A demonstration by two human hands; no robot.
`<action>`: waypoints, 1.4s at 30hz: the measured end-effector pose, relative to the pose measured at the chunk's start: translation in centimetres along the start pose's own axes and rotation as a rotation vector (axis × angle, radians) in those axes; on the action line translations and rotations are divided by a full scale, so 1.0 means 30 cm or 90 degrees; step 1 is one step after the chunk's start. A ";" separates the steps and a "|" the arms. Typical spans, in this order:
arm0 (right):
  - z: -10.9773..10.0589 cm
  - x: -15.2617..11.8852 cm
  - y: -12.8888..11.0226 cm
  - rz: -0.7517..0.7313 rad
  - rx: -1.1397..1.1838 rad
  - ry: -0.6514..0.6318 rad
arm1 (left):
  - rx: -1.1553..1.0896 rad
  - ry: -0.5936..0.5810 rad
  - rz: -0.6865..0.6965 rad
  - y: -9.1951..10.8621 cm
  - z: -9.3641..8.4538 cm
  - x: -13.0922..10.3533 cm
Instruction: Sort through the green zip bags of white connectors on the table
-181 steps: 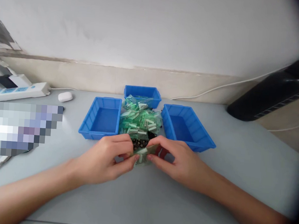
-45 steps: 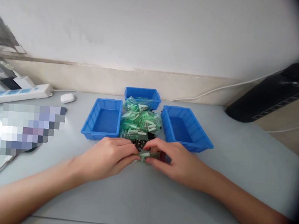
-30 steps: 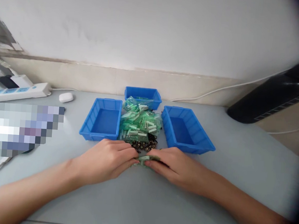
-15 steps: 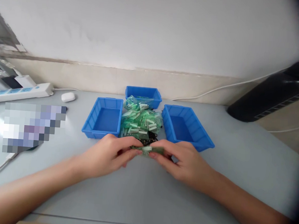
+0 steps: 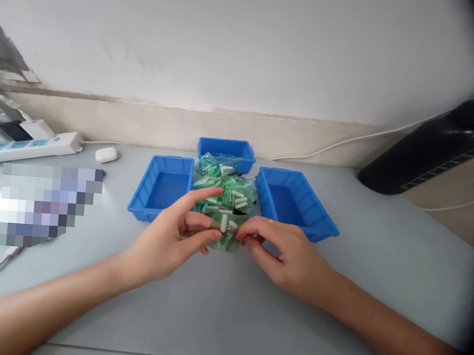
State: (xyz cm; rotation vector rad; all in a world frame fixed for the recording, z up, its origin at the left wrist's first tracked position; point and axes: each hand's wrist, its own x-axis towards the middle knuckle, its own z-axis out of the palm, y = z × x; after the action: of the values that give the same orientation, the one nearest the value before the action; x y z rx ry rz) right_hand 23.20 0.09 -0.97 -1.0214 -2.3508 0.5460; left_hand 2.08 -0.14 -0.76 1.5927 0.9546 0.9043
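Note:
Between my two hands is a small clear green plastic bag (image 5: 227,240) with white wall plugs and metal screws inside. My left hand (image 5: 176,233) grips the bag's left side between thumb and fingers, its index finger raised and stretched out. At the bag's right edge, my right hand (image 5: 284,248) pinches the plastic with thumb and index finger. Just beyond the hands lies a pile of similar green bags (image 5: 236,187), also holding white plugs and screws.
Blue bins stand around the pile: a left bin (image 5: 138,200), a right bin (image 5: 318,229) and a back bin (image 5: 226,147). Toward the left are a power strip (image 5: 56,144), a white earphone case (image 5: 106,155) and a blurred-out device (image 5: 52,208). A black cylindrical object (image 5: 421,150) is at right.
The bag has turned upright and opened out, so its contents show more. My left index finger has lifted off it. My right hand still pinches its edge.

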 end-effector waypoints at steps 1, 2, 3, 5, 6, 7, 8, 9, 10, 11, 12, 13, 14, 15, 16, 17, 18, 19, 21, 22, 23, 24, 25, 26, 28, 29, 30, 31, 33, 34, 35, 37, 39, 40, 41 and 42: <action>0.005 0.002 -0.002 0.019 0.004 -0.017 | -0.009 -0.008 -0.012 -0.003 0.001 0.000; 0.009 0.003 -0.005 0.037 0.014 -0.035 | -0.005 -0.015 -0.019 -0.004 0.001 -0.001; 0.013 0.004 -0.009 0.051 0.031 -0.055 | 0.011 -0.021 -0.017 -0.004 -0.001 -0.001; 0.016 0.005 -0.018 0.065 0.077 -0.095 | 0.070 -0.042 0.015 0.002 -0.006 -0.003; 0.016 0.006 -0.022 0.067 0.099 -0.111 | 0.101 -0.060 0.041 0.006 -0.008 -0.005; 0.015 0.006 -0.025 0.070 0.118 -0.123 | 0.128 -0.081 0.071 0.011 -0.009 -0.007; 0.014 0.007 -0.028 0.077 0.134 -0.129 | 0.148 -0.104 0.101 0.015 -0.009 -0.009; 0.013 0.008 -0.030 0.091 0.147 -0.127 | 0.166 -0.128 0.128 0.018 -0.008 -0.010; 0.013 0.010 -0.030 0.107 0.162 -0.120 | 0.183 -0.148 0.153 0.019 -0.006 -0.011; 0.012 0.012 -0.029 0.124 0.179 -0.116 | 0.200 -0.160 0.170 0.017 -0.004 -0.010; 0.012 0.014 -0.027 0.139 0.194 -0.114 | 0.215 -0.157 0.182 0.012 -0.002 -0.009; 0.013 0.017 -0.024 0.153 0.206 -0.116 | 0.225 -0.143 0.184 0.004 0.000 -0.007; 0.013 0.019 -0.020 0.164 0.216 -0.122 | 0.225 -0.118 0.180 -0.004 0.001 -0.004; 0.014 0.021 -0.015 0.172 0.225 -0.130 | 0.214 -0.081 0.172 -0.013 0.003 -0.001; 0.015 0.023 -0.011 0.179 0.233 -0.135 | 0.194 -0.052 0.158 -0.021 0.004 0.002; 0.015 0.024 -0.006 0.186 0.240 -0.136 | 0.166 -0.030 0.142 -0.028 0.005 0.004; 0.017 0.024 -0.002 0.191 0.250 -0.139 | 0.136 -0.021 0.117 -0.032 0.006 0.005; 0.018 0.024 0.001 0.196 0.258 -0.142 | 0.108 -0.029 0.087 -0.033 0.009 0.005; 0.021 0.022 0.005 0.212 0.265 -0.144 | 0.070 -0.065 0.027 -0.029 0.012 0.004; 0.022 0.022 0.006 0.225 0.270 -0.142 | 0.062 -0.081 0.003 -0.025 0.014 0.004; 0.022 0.021 0.006 0.235 0.279 -0.136 | 0.060 -0.085 -0.009 -0.021 0.014 0.003; 0.022 0.021 0.005 0.242 0.290 -0.128 | 0.064 -0.079 -0.011 -0.017 0.012 0.004; 0.020 0.022 0.005 0.244 0.301 -0.118 | 0.070 -0.064 -0.008 -0.014 0.010 0.004; 0.018 0.023 0.004 0.240 0.307 -0.110 | 0.080 -0.046 -0.001 -0.012 0.007 0.005; 0.011 0.026 0.001 0.226 0.294 -0.101 | 0.107 -0.025 0.018 -0.014 0.000 0.006; 0.006 0.028 -0.001 0.220 0.278 -0.100 | 0.123 -0.026 0.028 -0.017 -0.004 0.006; 0.002 0.030 -0.003 0.217 0.262 -0.102 | 0.140 -0.033 0.037 -0.020 -0.006 0.005; -0.001 0.032 -0.005 0.215 0.250 -0.104 | 0.159 -0.044 0.046 -0.023 -0.007 0.004; -0.006 0.033 -0.009 0.212 0.235 -0.116 | 0.195 -0.062 0.060 -0.030 -0.008 0.000; -0.007 0.033 -0.010 0.210 0.232 -0.124 | 0.210 -0.064 0.065 -0.032 -0.007 -0.003; -0.007 0.032 -0.011 0.207 0.229 -0.131 | 0.223 -0.061 0.069 -0.035 -0.007 -0.005; -0.005 0.028 -0.009 0.198 0.218 -0.138 | 0.249 -0.047 0.073 -0.038 -0.009 -0.007; -0.002 0.023 -0.006 0.192 0.192 -0.134 | 0.283 -0.050 0.074 -0.041 -0.013 -0.005; 0.000 0.020 -0.004 0.192 0.178 -0.126 | 0.302 -0.060 0.071 -0.041 -0.015 -0.003; 0.002 0.017 -0.003 0.194 0.171 -0.116 | 0.319 -0.074 0.069 -0.040 -0.017 -0.001; 0.003 0.015 -0.002 0.195 0.174 -0.105 | 0.335 -0.087 0.066 -0.038 -0.019 0.001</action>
State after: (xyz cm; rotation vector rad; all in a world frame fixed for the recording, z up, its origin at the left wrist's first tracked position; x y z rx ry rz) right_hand 22.85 0.38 -0.89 -1.2509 -2.1860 1.0712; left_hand 1.42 0.28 -1.75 2.1347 1.0754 0.6294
